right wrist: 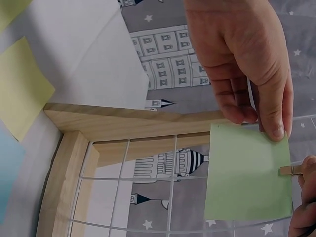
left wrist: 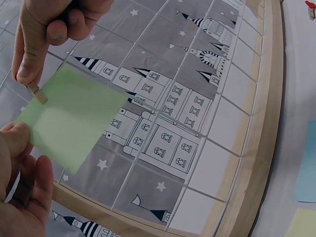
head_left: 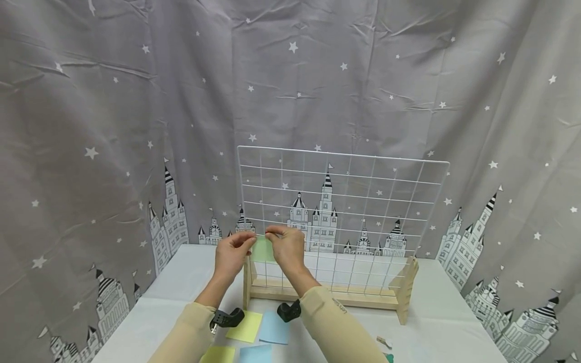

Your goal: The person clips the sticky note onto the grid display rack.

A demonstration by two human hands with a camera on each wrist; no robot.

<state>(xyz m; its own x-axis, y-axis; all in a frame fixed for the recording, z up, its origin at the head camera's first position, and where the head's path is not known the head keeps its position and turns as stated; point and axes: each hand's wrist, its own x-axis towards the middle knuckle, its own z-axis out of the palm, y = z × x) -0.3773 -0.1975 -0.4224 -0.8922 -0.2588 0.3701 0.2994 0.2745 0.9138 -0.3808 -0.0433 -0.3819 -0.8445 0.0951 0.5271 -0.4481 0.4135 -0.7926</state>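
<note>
My left hand (head_left: 232, 256) pinches a green square of paper (head_left: 262, 250) by its upper left edge, thumb flat on its face in the left wrist view. The paper lies against the lower left part of a white wire grid (head_left: 342, 174). My right hand (head_left: 287, 247) pinches a small wooden clothespin (left wrist: 38, 93), whose jaws overlap the paper's top edge. A red bit shows at the clothespin's handle end, beside the right fingertips. In the right wrist view, the left hand (right wrist: 242, 64) holds one corner, and the clothespin (right wrist: 290, 171) sits near the middle of that edge.
The grid stands in a wooden base (head_left: 324, 297) on a white-covered table (head_left: 436, 302). Yellow papers (head_left: 245, 326) and blue papers (head_left: 274, 327) lie in front, below the forearms. Another clothespin (head_left: 384, 343) lies front right. A grey castle-print curtain (head_left: 290, 91) hangs behind.
</note>
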